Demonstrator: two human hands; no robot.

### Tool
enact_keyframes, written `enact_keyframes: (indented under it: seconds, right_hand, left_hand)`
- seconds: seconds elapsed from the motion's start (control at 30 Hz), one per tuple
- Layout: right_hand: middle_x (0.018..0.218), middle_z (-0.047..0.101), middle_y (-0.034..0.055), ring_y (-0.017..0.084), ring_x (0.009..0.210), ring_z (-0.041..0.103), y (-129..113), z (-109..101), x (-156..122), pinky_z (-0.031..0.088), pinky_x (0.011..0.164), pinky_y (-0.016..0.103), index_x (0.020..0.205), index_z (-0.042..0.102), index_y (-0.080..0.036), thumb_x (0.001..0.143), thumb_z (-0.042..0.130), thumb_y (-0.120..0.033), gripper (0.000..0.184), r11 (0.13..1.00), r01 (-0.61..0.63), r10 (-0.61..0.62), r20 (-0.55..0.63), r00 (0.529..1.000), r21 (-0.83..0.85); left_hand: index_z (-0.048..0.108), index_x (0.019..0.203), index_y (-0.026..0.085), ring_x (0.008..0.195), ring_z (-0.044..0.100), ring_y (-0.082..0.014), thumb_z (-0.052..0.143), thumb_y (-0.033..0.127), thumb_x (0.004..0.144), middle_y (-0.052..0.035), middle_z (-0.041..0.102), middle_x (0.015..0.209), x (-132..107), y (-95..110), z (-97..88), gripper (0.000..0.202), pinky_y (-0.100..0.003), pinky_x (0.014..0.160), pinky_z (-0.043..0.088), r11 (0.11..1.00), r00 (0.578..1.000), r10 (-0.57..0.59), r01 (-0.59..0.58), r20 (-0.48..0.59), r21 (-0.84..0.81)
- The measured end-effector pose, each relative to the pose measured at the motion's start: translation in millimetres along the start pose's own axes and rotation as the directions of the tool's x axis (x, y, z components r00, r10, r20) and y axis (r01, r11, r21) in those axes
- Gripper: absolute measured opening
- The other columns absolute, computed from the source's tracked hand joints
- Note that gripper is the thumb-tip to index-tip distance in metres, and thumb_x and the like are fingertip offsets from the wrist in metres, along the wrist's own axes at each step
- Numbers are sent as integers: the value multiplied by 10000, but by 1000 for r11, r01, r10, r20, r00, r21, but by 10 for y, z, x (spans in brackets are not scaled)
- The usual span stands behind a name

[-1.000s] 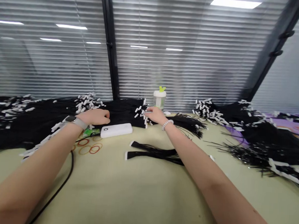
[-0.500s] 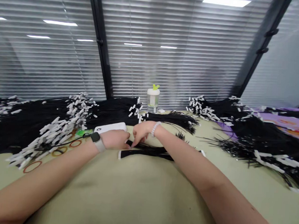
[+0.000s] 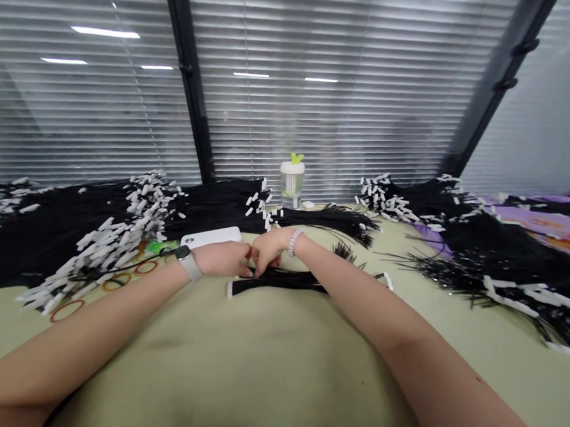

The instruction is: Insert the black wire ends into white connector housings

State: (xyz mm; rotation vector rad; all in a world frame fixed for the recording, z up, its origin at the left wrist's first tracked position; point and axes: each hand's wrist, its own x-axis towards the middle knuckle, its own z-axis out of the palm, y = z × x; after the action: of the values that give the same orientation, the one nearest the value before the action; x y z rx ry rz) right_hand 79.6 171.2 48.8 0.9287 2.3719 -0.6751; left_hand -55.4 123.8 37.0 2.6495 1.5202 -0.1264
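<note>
- Two hands sit close together: left hand (image 3: 220,259) and right hand (image 3: 272,247), fingers curled down on a bundle of black cords (image 3: 281,283); whether they pinch it is hidden.
- Bundle lies flat on the pale tabletop (image 3: 266,360), within both hands' reach.
- Farther off, a white power bank (image 3: 211,237) and heaped white-tipped black cords (image 3: 218,203) sit back, out of the hands' way.

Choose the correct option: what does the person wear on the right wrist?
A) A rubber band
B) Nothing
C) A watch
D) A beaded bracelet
D. The right hand has a white beaded bracelet at its wrist, while the watch is by the left hand.
</note>
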Motion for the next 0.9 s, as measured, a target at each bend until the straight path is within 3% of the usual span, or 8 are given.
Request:
enact_keyframes:
  seconds: [0.1,0.2,0.37,0.57,0.6,0.67,0.8,0.9]
  right_hand:
    - [961,536,54,126,836,534,6,-8,12,465,721,310,1005,510,-108,829,458,-321,281,999,-4,4,11,1000,34]
    - [957,536,52,123,828,535,-3,-17,-3,468,712,303,1005,510,-108,828,460,-315,276,997,2,-3,7,1000,76]
    - [950,541,53,115,810,541,1,-50,-155,473,700,294,1015,504,-109,832,456,-308,275,983,12,-3,-45,999,182]
    - [767,581,20,87,672,553,159,-307,-723,459,627,235,967,534,-107,797,499,-307,265,976,72,-6,-309,951,203]
    - [720,585,10,82,646,550,187,-353,-851,447,623,216,939,551,-110,783,506,-299,249,979,80,-5,-371,929,186]
    - [701,598,3,77,639,547,230,-417,-1104,424,627,188,884,579,-122,756,512,-290,222,986,81,-2,-485,875,142]
    - [645,596,-5,92,604,528,275,-433,-1479,374,579,200,742,610,-136,697,523,-266,163,997,-50,78,-662,746,61]
    - [557,556,2,106,562,498,273,-405,-1579,335,551,225,615,602,-137,661,549,-267,148,982,-188,151,-733,663,32]
  left_hand:
    - [617,661,154,565,547,-150,517,452,660,-46,630,632,-1,-18,2,314,-231,515,363,1000,999,17,-16,46,-21]
    - [602,630,154,532,531,-138,514,447,662,-37,623,606,-21,-11,-55,307,-228,503,360,998,1000,22,-21,15,-53]
    - [548,737,162,628,560,-169,484,414,709,-38,615,698,-92,-16,-284,261,-251,552,398,990,972,-31,-2,-231,-140]
    - [457,901,171,597,607,-131,406,390,795,-8,589,680,-306,12,-696,249,-214,502,475,926,849,-193,-9,-492,-378]
    - [459,906,164,571,604,-123,430,365,790,-3,578,653,-363,16,-768,234,-205,480,478,898,793,-249,-26,-555,-439]
    - [506,852,143,481,571,-99,537,295,735,12,549,583,-483,-4,-905,195,-185,426,465,807,581,-401,-142,-708,-574]
    - [533,866,124,416,485,-38,539,243,742,41,466,566,-664,-153,-1096,173,-143,383,433,777,214,-484,-342,-848,-529]
    - [552,856,104,375,442,-26,567,239,728,47,447,562,-706,-235,-1137,186,-158,358,433,770,60,-460,-469,-886,-432]
